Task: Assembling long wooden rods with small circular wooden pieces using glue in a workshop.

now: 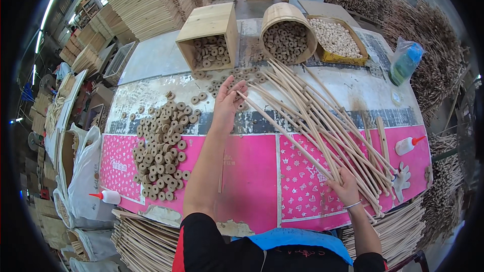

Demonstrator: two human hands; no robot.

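Observation:
My right hand is closed round the near end of a long, thin wooden stick, at the edge of a loose pile of similar sticks. That stick slants up and left to my left hand, whose curled fingers meet its far tip. Whether a small piece sits between those fingers is too small to tell. Left of my left forearm lies a heap of round wooden rings, each with a centre hole. More loose rings are scattered just beyond my left hand.
A square wooden box and a round wooden tub lie tipped, holding rings. A yellow tray holds pale beads. Red-tipped white bottles stand at both sides. A bagged green-blue bottle and a white glove are at right.

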